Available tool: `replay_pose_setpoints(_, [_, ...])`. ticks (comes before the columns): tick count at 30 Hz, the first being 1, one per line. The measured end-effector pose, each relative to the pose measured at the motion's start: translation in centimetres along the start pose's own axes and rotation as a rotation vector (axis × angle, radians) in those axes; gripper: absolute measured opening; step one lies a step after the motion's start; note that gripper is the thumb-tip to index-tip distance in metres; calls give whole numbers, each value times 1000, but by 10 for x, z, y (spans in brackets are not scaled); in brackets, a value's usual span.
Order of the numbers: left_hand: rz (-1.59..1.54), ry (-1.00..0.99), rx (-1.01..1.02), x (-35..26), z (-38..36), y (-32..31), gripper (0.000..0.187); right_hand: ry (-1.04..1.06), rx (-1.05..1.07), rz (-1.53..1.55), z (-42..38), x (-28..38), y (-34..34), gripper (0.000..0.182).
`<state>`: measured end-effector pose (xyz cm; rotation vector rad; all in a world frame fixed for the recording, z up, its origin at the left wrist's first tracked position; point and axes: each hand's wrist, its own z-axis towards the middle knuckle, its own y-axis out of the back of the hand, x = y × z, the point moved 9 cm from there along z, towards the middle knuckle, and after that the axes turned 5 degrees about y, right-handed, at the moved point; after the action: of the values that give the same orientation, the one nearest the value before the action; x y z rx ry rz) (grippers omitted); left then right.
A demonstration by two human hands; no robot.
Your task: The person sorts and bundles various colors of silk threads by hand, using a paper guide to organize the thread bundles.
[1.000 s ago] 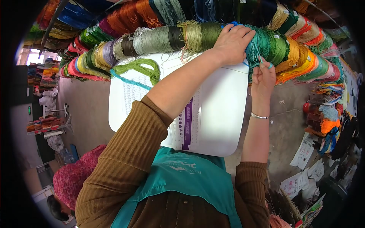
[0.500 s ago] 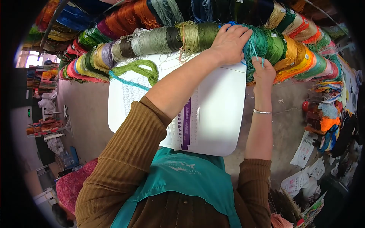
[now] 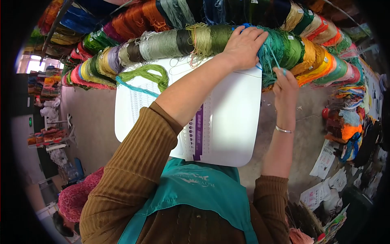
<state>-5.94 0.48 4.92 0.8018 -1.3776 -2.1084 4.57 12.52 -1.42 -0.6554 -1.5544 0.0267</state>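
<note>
My left hand (image 3: 245,48) lies with spread fingers on the yarn roll, over the edge between dark green yarn (image 3: 222,40) and teal yarn (image 3: 273,46). Just right of the white board, my right hand (image 3: 285,83) pinches a few teal strands, which stretch up taut to the teal bundle. A green skein (image 3: 146,75) and a turquoise strand (image 3: 137,88) rest on the upper left of the white board (image 3: 235,118), partly behind my left forearm.
A second row of coloured yarn (image 3: 138,19) runs behind the first. Multicoloured yarn bundles (image 3: 350,128) hang at the right, above papers (image 3: 323,160) on the floor. At the lower left is a person in a red patterned garment (image 3: 79,197).
My right hand has moved a little right and down, drawing the teal strands out further. My left hand has stayed almost where it was on the roll.
</note>
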Motion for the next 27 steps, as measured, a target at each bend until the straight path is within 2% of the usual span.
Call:
replay_pose_setpoints(1, [2,2,-4,0,0,0,74,-17,-5,76,-7,1,10,12])
replay_pose_setpoints(4, [-4,-4,-21,-2,0,2,73,-90,-211,298,-51,-15,88,7])
replay_pose_setpoints(6, [-5,-5,-38,-3,0,3,72,-136,-337,340,-93,-39,163,5])
replay_pose_setpoints(8, [4,-2,-57,-2,-1,2,72,-202,-520,324,-156,-73,255,10])
replay_pose_setpoints(9, [18,-2,-47,-2,-1,1,72,-226,-626,287,-198,-91,307,13])
replay_pose_setpoints(10, [33,-4,-39,-2,0,1,73,-240,-769,193,-253,-107,364,8])
replay_pose_setpoints(11, [48,-4,-31,-3,0,1,73,-259,-877,231,-311,-132,426,7])
replay_pose_setpoints(12, [52,-5,-28,-3,1,0,73,-300,-1031,110,-371,-127,449,20])
replay_pose_setpoints(13, [57,-4,-25,-3,1,0,73,-492,-1024,15,-443,-130,485,10])
replay_pose_setpoints(14, [64,-3,-22,-3,1,0,73,-315,-1104,7,-526,-151,546,18])
replay_pose_setpoints(15, [52,-4,-33,-2,1,1,72,-409,-856,-780,-566,-101,514,25])
replay_pose_setpoints(16, [40,-6,-44,-2,1,1,72,-478,-717,-1619,-612,-48,473,33])
replay_pose_setpoints(17, [26,-7,-53,-3,0,1,71,-710,-712,-1819,-655,-40,460,32])
replay_pose_setpoints(19, [25,-6,-59,-3,1,0,71,-986,-733,-1740,-697,-43,452,30])
replay_pose_setpoints(21, [24,-4,-59,-3,0,-2,71,-1106,-722,-1655,-711,-47,450,29])
replay_pose_setpoints(24, [38,-11,-56,-4,1,0,72,-1094,-683,-1585,-688,-51,456,28])
replay_pose_setpoints(27, [53,-20,-54,-5,1,0,72,-908,-601,-1527,-625,-54,466,27])
